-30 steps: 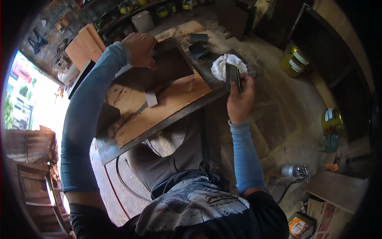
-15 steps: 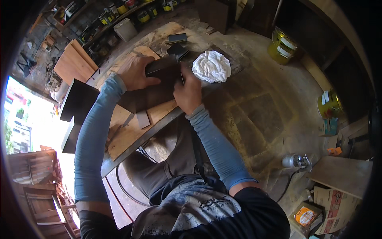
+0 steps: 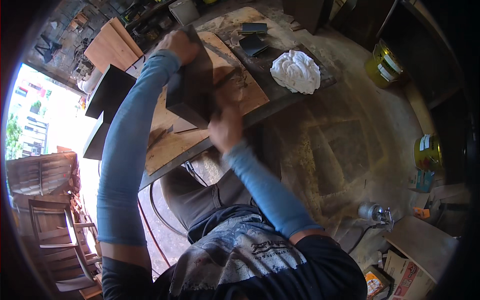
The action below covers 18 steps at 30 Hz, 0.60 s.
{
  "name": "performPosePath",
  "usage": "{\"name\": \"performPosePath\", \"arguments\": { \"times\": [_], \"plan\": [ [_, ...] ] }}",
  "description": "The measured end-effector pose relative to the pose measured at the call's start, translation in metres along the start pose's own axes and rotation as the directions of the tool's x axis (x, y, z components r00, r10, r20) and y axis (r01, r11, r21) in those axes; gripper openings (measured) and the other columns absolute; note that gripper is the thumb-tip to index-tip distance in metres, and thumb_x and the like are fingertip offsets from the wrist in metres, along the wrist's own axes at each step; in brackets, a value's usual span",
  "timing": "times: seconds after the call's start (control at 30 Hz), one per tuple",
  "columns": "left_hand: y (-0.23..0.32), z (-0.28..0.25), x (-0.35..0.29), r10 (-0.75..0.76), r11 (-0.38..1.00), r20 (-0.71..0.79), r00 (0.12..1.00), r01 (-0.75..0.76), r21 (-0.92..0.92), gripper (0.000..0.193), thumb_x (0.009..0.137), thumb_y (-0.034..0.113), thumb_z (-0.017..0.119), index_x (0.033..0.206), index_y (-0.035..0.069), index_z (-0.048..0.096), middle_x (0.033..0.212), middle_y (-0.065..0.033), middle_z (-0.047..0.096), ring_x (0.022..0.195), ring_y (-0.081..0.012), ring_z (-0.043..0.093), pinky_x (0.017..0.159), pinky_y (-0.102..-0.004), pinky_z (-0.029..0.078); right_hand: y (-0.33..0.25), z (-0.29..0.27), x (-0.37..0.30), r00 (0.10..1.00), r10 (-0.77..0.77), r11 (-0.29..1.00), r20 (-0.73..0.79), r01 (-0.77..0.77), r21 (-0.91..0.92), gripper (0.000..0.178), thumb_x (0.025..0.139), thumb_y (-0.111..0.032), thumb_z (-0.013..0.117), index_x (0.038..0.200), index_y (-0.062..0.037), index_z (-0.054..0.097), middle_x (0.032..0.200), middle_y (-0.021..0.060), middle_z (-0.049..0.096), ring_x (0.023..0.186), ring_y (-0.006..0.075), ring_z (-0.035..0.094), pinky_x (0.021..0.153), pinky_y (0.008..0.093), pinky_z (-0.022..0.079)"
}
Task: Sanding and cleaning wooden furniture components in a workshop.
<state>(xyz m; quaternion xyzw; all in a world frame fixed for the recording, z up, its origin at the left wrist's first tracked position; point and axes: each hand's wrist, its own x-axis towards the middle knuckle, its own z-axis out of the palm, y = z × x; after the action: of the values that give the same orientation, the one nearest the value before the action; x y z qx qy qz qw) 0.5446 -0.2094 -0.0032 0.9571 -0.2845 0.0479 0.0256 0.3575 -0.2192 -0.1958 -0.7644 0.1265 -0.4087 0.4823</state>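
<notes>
A dark, box-shaped wooden piece [image 3: 192,82] stands tilted on the plywood sheet [image 3: 250,100] that covers part of the workbench. My left hand [image 3: 179,46] is closed over its far upper end. Beside its near right corner is my right hand [image 3: 226,127], smeared by motion; whether it holds anything cannot be made out. A crumpled white cloth [image 3: 296,72] lies to the right on the bench's dark surface. Two small dark pieces, one flat [image 3: 254,27] and one bent [image 3: 253,45], lie beyond the box.
Dark panels [image 3: 111,90] stick out at the bench's left side, near light-brown boards [image 3: 111,46]. On the floor at right are yellowish buckets [image 3: 384,67], a spray gun [image 3: 371,211] with a hose, and a board [image 3: 422,245] over cardboard. Wooden frames [image 3: 60,245] stand at lower left.
The dark box has been turned and tipped more upright. My left hand has moved to its far end, and my right hand has come down to its near corner. The view has shifted too.
</notes>
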Motion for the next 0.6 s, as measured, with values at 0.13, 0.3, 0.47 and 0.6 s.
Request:
{"name": "performPosePath", "arguments": {
  "times": [0.13,0.3,0.47,0.6],
  "plan": [
    [-0.031,0.021,0.015,-0.057,0.998,-0.055,0.997,0.057,-0.005,0.080,0.089,0.052,0.064,0.143,-0.005,0.048,0.139,-0.0322,0.053,0.133,-0.0420,0.050,0.111,-0.0427,0.041,-0.022,0.044,0.001,0.956,0.272,0.824,0.107,-0.289,0.488,0.056,0.105,-0.039,0.039,0.147,-0.0010,0.045,0.150,0.0275,0.043,0.142,0.0413,0.038,0.120,0.0454,0.028],
    [-0.060,0.048,-0.001,-0.024,0.865,-0.175,0.984,-0.068,-0.498,0.077,0.098,0.050,0.052,0.149,-0.006,0.039,0.148,-0.0308,0.046,0.143,-0.0391,0.040,0.119,-0.0372,0.029,0.024,0.069,0.126,0.781,0.416,0.688,0.465,-0.605,0.401,0.073,0.107,-0.053,0.022,0.154,0.0025,0.028,0.160,0.0250,0.029,0.150,0.0360,0.025,0.124,0.0405,0.020],
    [-0.072,0.060,0.003,-0.129,0.881,-0.243,0.961,-0.001,-0.472,0.064,0.101,0.044,0.048,0.142,-0.006,0.048,0.141,-0.0321,0.052,0.138,-0.0425,0.045,0.114,-0.0407,0.034,-0.013,0.038,-0.003,0.977,0.108,0.881,0.185,-0.181,0.437,0.071,0.107,-0.050,0.031,0.151,0.0055,0.032,0.158,0.0275,0.030,0.149,0.0367,0.028,0.122,0.0393,0.023],
    [-0.070,0.054,0.002,-0.010,0.895,-0.141,0.990,-0.054,-0.442,0.053,0.102,0.040,0.047,0.131,-0.002,0.057,0.125,-0.0318,0.062,0.125,-0.0441,0.055,0.106,-0.0440,0.040,0.008,0.028,0.115,0.816,0.183,0.750,0.548,-0.476,0.459,0.071,0.107,-0.044,0.032,0.154,0.0079,0.023,0.161,0.0291,0.023,0.151,0.0416,0.021,0.123,0.0438,0.017]
  ]
}}
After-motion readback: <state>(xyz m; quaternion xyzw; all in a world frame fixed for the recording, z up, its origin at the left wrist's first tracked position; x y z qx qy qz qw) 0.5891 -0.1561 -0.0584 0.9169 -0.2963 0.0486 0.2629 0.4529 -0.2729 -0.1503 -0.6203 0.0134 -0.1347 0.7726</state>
